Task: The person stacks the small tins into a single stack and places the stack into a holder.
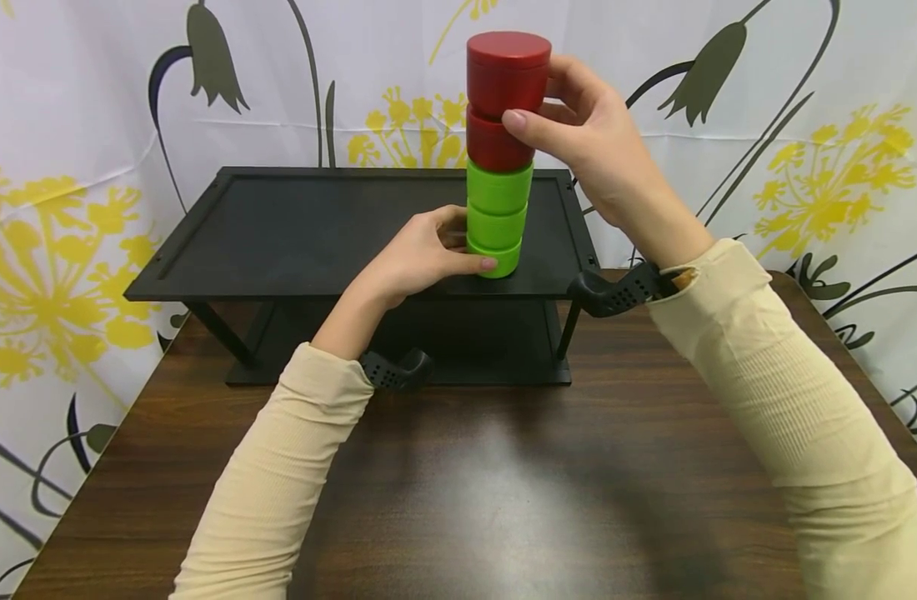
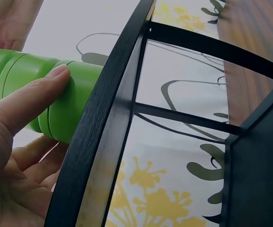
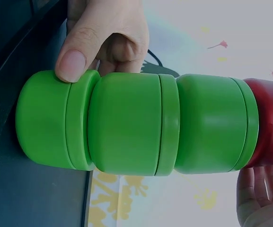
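A tall stack of lidded round jars stands on the right part of the black shelf's top [image 1: 293, 225]. Three are green, with two red above them. The bottom green jar [image 1: 496, 260] is held by my left hand [image 1: 424, 254], its thumb on the near side. At the top, my right hand [image 1: 597, 137] grips the upper red jar [image 1: 507, 83], its thumb near the seam with the lower red jar [image 1: 496, 143]. In the right wrist view, the middle green jar [image 3: 131, 124] lines up with its neighbours. The left wrist view shows the left thumb [image 2: 37, 99] on green.
The two-level shelf has a lower board [image 1: 458, 342] and thin side legs [image 1: 568, 329]. It stands on a dark wooden table [image 1: 458, 483]. Behind it hangs a white flower-patterned curtain [image 1: 271, 108]. A black strap [image 1: 616, 290] sits around each wrist.
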`<move>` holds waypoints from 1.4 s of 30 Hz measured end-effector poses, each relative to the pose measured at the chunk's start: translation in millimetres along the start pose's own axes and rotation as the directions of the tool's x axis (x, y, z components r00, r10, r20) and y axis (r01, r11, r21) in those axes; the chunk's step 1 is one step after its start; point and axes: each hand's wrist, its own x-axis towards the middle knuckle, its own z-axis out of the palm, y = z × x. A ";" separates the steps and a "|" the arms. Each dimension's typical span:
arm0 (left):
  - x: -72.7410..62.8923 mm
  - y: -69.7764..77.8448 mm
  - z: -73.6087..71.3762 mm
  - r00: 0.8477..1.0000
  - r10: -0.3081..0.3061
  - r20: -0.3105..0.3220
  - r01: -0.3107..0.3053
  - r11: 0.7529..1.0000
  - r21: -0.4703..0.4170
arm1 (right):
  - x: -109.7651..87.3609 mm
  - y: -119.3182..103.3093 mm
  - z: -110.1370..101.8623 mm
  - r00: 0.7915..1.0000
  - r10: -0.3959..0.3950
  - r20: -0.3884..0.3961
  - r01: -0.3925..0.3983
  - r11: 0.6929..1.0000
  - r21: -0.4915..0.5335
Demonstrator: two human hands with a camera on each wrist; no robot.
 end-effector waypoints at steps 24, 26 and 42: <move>-3.7 -0.3 -3.0 0.999 0.013 0.029 -0.012 1.000 -0.009 | -3.8 1.8 2.0 1.000 0.015 0.022 -0.014 0.997 -0.070; -4.7 -0.2 -3.4 1.000 0.014 0.028 -0.013 1.000 -0.015 | -3.9 2.0 1.8 1.000 0.014 0.020 -0.012 0.998 -0.067; -26.4 -2.3 -14.7 0.998 0.041 -0.056 -0.039 0.999 0.028 | -14.8 8.2 -20.5 0.989 0.041 -0.144 -0.040 0.999 0.007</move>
